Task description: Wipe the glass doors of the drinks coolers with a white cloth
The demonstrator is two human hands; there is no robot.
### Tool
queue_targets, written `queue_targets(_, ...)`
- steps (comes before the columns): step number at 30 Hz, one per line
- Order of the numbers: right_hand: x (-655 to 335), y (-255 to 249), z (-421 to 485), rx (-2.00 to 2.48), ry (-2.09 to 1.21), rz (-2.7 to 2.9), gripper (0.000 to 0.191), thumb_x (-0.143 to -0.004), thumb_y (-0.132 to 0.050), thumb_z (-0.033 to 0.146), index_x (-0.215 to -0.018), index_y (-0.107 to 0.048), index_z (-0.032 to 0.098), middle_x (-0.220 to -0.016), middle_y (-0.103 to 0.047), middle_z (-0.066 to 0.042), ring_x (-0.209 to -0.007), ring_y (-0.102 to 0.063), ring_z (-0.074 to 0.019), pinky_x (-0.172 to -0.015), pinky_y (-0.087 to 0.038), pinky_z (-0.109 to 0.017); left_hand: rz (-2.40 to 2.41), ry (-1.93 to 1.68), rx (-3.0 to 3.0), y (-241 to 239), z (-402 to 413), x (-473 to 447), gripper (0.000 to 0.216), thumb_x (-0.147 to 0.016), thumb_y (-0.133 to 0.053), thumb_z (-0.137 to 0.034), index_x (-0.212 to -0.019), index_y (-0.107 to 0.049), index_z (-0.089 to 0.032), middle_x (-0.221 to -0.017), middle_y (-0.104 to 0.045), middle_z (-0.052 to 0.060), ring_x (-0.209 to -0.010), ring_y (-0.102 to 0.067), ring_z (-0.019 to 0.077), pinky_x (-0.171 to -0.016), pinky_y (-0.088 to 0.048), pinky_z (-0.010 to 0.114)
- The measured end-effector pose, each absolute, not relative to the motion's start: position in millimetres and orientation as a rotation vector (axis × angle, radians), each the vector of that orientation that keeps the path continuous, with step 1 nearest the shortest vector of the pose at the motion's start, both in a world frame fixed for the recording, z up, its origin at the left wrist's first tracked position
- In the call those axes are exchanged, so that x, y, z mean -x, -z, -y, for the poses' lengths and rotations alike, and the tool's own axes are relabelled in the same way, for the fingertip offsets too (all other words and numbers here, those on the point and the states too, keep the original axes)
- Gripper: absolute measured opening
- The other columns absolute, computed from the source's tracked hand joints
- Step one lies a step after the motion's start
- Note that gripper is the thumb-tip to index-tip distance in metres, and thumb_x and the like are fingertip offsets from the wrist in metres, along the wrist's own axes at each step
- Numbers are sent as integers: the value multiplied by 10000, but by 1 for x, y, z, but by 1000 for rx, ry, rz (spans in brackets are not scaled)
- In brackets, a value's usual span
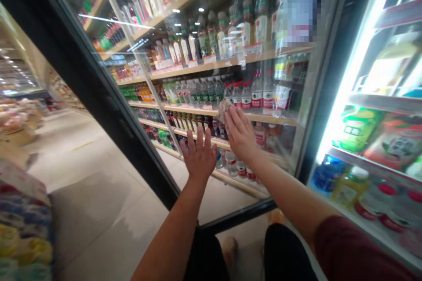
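A glass cooler door (211,70) with a black frame stands swung out in front of me. My right hand (240,134) presses a crumpled pale cloth (224,109) against the pane, with its fingers laid over the cloth. To its left, my left hand (199,154) is raised with fingers spread and holds nothing; its palm faces the glass, and whether it touches the pane I cannot tell. Shelves of drinks show through or in the glass, among them red-labelled water bottles (257,92) just above my right hand.
At the right, a lit cooler holds green packages (358,127) and bottles, including a yellow one (350,189). The door's black frame (108,101) slants across the left, beside a tiled floor (99,202). Packaged goods (23,228) are stacked at lower left.
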State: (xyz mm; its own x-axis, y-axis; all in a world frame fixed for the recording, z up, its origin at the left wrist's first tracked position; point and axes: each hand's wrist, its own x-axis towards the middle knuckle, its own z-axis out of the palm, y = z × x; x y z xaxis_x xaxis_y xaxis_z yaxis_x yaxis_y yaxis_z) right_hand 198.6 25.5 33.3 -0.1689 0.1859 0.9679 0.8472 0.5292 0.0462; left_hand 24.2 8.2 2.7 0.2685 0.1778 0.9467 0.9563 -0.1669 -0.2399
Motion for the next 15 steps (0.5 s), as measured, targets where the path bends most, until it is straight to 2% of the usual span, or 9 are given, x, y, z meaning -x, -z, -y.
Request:
queue_targets(2, -209, -54, -31, 909, 722, 1588, 592, -1002, -307, 142, -1583, -216, 203, -1601, -364, -94, -1545, -157, -199, -1247, -260, -456, 1079, 1008, 1564, -3, -9, -24, 733, -949, -561, -336, -1578, -220, -177, -1573, -344, 153, -1531, -52, 298, -1239, -73, 553)
queue_targets(4, -218, -55, -34, 908, 706, 1506, 607, -1006, -303, 151, -1594, -169, 218, -1619, -325, -92, -1546, -155, -209, -1247, -263, -479, 1079, 1000, 1564, -3, -9, -23, 727, -947, -565, -342, -1574, -238, -175, -1567, -356, 152, -1530, -63, 300, -1241, -70, 547)
queue_targets(7, -230, -10, -35, 924, 690, 1457, 631, -1003, -323, 151, -1600, -126, 218, -1616, -324, -117, -1543, -166, -238, -1225, -302, -520, 1085, 1003, 1574, -2, -9, -23, 694, -954, -551, -359, -1566, -271, -188, -1571, -347, 149, -1526, -86, 306, -1239, -80, 559)
queue_targets(9, -238, 34, -34, 923, 717, 1484, 617, -988, -359, 131, -1584, -215, 195, -1550, -430, -150, -1529, -223, -255, -1189, -365, -525, 1095, 1018, 1587, -1, -9, -22, 672, -962, -538, -364, -1561, -286, -196, -1574, -337, 151, -1524, -99, 312, -1235, -89, 574)
queue_targets(11, -249, 66, -31, 925, 716, 1591, 541, -981, -377, 135, -1518, -388, 200, -1465, -537, -149, -1483, -340, -258, -1146, -427, -504, 1105, 1038, 1603, -1, -10, -21, 662, -966, -531, -366, -1560, -290, -201, -1574, -333, 154, -1523, -101, 314, -1232, -92, 587)
queue_targets(13, -262, 72, -27, 901, 660, 1671, 470, -973, -380, 130, -1406, -543, 213, -1379, -616, -132, -1404, -463, -244, -1108, -468, -483, 1120, 1057, 1623, 0, -11, -20, 656, -969, -528, -368, -1560, -291, -209, -1576, -330, 152, -1524, -95, 315, -1230, -84, 597)
queue_targets(15, -277, 52, -18, 837, 575, 1616, 416, -959, -397, 119, -1274, -651, 216, -1268, -682, -116, -1287, -569, -226, -1059, -505, -457, 1136, 1071, 1643, 1, -12, -19, 650, -970, -528, -375, -1557, -297, -219, -1579, -324, 149, -1523, -95, 318, -1228, -73, 609)
